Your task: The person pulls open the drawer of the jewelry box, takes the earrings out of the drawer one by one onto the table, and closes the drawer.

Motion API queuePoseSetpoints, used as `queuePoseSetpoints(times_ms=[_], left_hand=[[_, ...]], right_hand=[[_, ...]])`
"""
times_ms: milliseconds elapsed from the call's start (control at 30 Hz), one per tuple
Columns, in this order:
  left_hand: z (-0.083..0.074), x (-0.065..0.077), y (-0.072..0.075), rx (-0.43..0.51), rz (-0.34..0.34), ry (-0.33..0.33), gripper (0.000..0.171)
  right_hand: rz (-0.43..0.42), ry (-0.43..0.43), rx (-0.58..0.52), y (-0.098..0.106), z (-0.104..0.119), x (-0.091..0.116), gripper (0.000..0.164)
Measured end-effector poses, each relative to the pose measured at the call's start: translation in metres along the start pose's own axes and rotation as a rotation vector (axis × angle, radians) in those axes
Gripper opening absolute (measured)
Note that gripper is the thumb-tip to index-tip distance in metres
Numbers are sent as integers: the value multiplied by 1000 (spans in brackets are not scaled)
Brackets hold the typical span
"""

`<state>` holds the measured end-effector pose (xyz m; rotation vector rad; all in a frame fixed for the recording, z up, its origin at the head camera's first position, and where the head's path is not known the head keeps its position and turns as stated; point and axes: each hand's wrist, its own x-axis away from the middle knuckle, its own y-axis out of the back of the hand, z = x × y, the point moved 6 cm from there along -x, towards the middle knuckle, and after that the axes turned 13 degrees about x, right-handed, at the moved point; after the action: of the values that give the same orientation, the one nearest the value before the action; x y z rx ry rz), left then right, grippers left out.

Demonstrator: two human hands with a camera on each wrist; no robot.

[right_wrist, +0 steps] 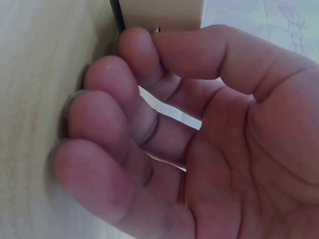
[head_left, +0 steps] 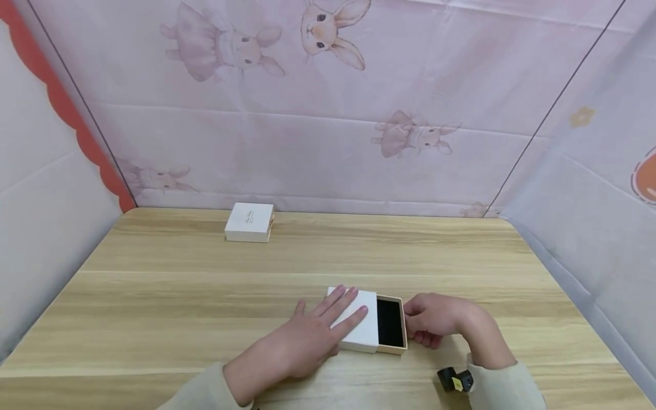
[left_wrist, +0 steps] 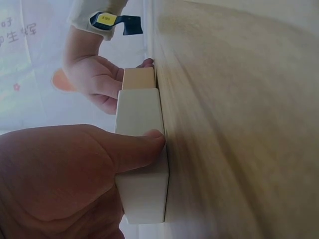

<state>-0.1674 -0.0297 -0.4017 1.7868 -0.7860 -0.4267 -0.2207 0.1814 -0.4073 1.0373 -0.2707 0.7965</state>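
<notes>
Left hand [head_left: 310,343] clasps white box sleeve [head_left: 363,332] on worktop [head_left: 169,307], fingers spread, thumb along near side; black-lined drawer [head_left: 391,323] juts rightward along slide axis, right hand [head_left: 438,318] nearer, fingers pinching at outer end.

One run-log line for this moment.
left hand: spread atop white rectangular cardboard sleeve | right hand: pinching end of black-lined cream cardboard drawer | drawer: partly out | white rectangular cardboard box: farther back, left
</notes>
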Motion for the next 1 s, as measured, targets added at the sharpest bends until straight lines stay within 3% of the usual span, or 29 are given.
queuePoseSetpoints(times_ms=[1000], left_hand=[[-1,-1,2,18,12,7,73]], right_hand=[[26,0,-9,3,-6,3,13]])
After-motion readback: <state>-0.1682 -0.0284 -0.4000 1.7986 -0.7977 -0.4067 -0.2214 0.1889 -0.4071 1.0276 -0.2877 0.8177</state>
